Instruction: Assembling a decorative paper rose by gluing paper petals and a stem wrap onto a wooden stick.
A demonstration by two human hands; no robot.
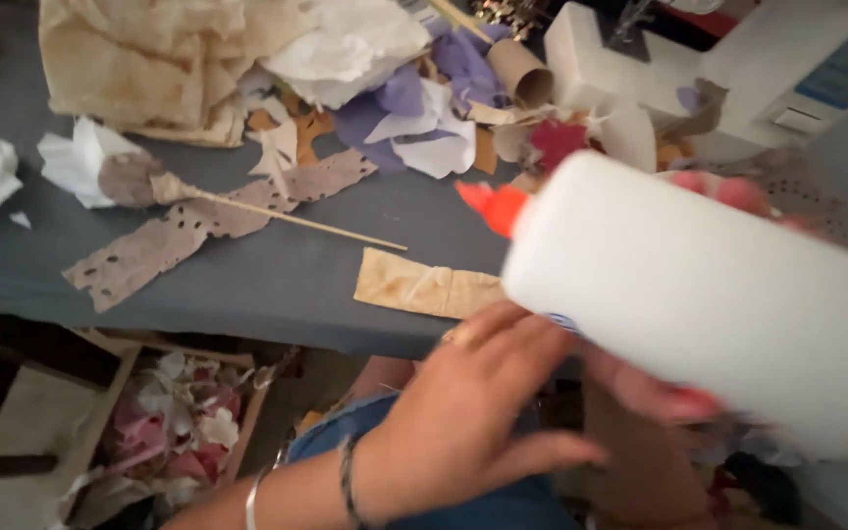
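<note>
Up close, a big white glue bottle point(709, 294) gripped in the right hand point(728, 196), fingers wrapped round the far side and thumb beneath, nozzle end tipped leftward so the orange cap point(493, 206) points over the grey worktop point(277, 275). Just below and left of the bottle, the left hand point(463, 412) loosely open, fingers spread and brushing the bottle's underside, seemingly steadying it, holding nothing of its own. Directly ahead of that hand, a tan paper strip point(424, 287) lying flat near the worktop edge. Farther left, a thin wooden stick point(287, 216) across brown speckled paper point(149, 250); beyond, heaped purple and white paper scraps point(414, 118) and a cardboard tube point(522, 71).
</note>
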